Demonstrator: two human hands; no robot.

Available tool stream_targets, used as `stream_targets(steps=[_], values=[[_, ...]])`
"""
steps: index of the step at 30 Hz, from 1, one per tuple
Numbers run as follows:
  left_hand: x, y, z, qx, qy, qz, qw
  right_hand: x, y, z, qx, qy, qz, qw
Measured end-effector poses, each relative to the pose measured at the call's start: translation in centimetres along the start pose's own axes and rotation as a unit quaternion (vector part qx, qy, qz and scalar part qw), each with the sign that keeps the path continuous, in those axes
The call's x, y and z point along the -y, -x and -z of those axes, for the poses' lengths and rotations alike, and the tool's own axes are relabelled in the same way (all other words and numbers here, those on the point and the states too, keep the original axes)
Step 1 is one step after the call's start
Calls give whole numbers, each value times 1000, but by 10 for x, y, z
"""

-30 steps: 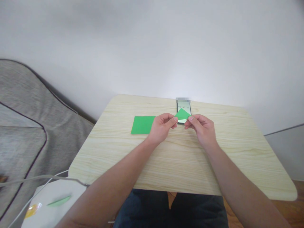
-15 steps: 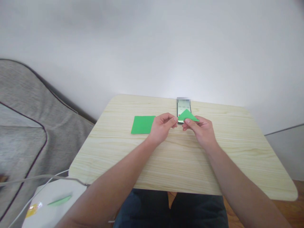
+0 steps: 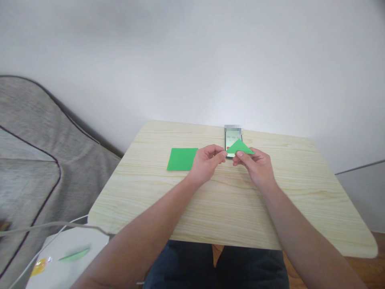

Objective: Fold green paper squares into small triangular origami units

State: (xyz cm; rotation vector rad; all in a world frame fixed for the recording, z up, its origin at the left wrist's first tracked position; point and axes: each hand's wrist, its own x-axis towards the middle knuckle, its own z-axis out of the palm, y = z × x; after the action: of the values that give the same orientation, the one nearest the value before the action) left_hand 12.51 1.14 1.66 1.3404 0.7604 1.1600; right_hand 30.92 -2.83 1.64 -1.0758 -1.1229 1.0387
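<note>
A green sheet of paper folded into a triangle (image 3: 240, 147) is held above the table, its point away from me. My left hand (image 3: 207, 160) pinches its left corner between thumb and fingers. With the thumb on top and the fingers beneath, my right hand (image 3: 255, 162) grips its lower edge right of the middle. To the left lies a square stack of green paper (image 3: 182, 159), its right edge partly hidden by my left hand. Behind the triangle, a phone (image 3: 233, 135) showing a timer is partly covered by the paper.
The pale wooden table (image 3: 228, 212) meets a white wall (image 3: 210, 60) at the back. A grey padded seat (image 3: 27, 160) is at the left. Below it, a white surface (image 3: 90, 239) bears a light green object (image 3: 74, 255) and a yellow item (image 3: 39, 266), with cables (image 3: 54, 224) crossing nearby.
The view has shifted slightly. Both hands keep their hold on the paper triangle, which looks nearly the same. The phone's timer has moved on by about a second.
</note>
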Motion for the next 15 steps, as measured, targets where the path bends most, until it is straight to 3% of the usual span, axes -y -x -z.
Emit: stream_targets(steps=[15], values=[[-1,3,-1,22,-34,3,999,4,2,-2,7,21,-3,1000]])
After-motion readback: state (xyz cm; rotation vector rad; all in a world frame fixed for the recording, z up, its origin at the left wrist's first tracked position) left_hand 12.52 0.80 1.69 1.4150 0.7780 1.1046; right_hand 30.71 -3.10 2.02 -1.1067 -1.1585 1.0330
